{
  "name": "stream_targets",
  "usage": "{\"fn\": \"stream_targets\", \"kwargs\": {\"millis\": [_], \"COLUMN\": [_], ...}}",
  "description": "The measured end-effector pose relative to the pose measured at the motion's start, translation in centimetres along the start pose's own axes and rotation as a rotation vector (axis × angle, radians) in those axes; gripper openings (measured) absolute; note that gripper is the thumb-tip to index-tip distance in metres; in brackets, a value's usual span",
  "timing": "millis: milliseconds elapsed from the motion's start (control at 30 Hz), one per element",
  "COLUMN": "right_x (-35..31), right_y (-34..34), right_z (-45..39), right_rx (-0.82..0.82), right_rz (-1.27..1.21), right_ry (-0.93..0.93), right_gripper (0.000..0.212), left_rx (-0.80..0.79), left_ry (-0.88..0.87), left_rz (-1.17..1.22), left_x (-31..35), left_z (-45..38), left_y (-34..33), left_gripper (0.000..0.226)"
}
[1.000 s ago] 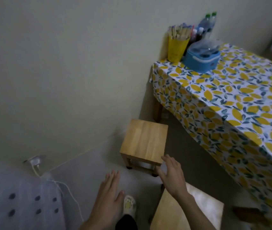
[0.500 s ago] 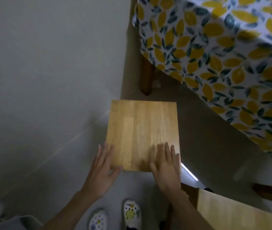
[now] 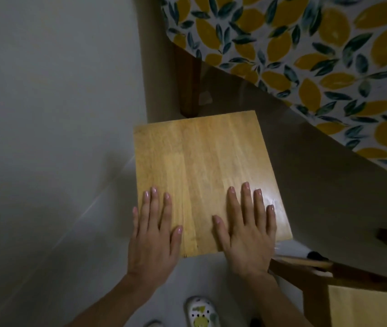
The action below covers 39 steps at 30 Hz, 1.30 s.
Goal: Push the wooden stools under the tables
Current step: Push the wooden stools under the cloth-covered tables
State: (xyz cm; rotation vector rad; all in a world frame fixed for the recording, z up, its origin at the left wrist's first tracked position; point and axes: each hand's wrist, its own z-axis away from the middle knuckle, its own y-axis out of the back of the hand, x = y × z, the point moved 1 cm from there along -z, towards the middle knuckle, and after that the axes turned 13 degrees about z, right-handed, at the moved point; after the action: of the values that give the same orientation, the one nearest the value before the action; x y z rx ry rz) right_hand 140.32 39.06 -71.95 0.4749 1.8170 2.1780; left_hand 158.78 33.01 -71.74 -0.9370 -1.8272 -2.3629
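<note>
The wooden stool (image 3: pixel 207 175) stands on the pale floor (image 3: pixel 46 232), just near of the table, with its far edge close to the dark wooden table leg (image 3: pixel 189 88). The seat lies outside the hanging cloth edge, not under the table.

Hand pose:
- Left hand (image 3: pixel 152 234): flat, palm down, fingers extended and pointing far. It rests on the near left corner of the seat; the little finger lies along the left edge and the heel of the palm overhangs the near edge.
- Right hand (image 3: pixel 246 232): flat, palm down, fingers slightly spread and pointing far. It rests on the near right part of the seat, wrist past the near edge.
- Grip state: neither hand grasps anything; both lie unclenched, pressed on the seat surface.

Orientation: the seat is nearly square, slightly longer from near to far. It is rotated a little, so the far edge rises toward the right. The wood grain runs near to far.

Appearance: light honey-coloured seat of jointed strips, smooth, with a glossy highlight near the right fingers. The legs are hidden below the seat.

Surroundings: the tablecloth (image 3: pixel 305 55), white with yellow lemons and dark leaves, fills the far right. A second stool (image 3: pixel 364 308) shows at the near right corner. A patterned white shoe (image 3: pixel 200 311) sits at the near edge, between the forearms
</note>
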Motion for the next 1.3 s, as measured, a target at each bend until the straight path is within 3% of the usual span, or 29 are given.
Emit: {"fn": "stream_targets", "kwargs": {"millis": [400,733,967,1033,1167,1300], "right_x": [4.0,6.9,7.7,7.9,8.4,10.5], "right_y": [2.8,3.7,3.9,4.4,4.8,2.2], "right_z": [-19.1,-27.5,-28.0,-26.3,-17.6,-7.3], "right_rx": [0.001,0.07,-0.096,-0.066,0.082,0.033], "right_rz": [-0.044,-0.002,-0.111,-0.142,-0.283,-0.319], "right_ry": [0.016,0.05,0.155,0.157,0.062,-0.086], "right_gripper": [0.068,0.071,0.067,0.07,0.071,0.073], "left_rx": [0.043,0.094,-0.042,-0.057,0.212,0.107], "left_ry": [-0.008,0.047,0.076,0.068,-0.005,0.062], "left_rz": [-0.023,0.005,0.05,0.063,0.326,0.514], "left_x": [3.5,6.6,6.0,6.0,6.9,8.1], "left_z": [-19.3,-26.5,-27.0,-26.3,-19.5,-9.1], "left_y": [0.2,-0.2,0.1,0.6,-0.4,-4.0], "left_gripper": [0.064,0.064,0.065,0.066,0.054,0.052]}}
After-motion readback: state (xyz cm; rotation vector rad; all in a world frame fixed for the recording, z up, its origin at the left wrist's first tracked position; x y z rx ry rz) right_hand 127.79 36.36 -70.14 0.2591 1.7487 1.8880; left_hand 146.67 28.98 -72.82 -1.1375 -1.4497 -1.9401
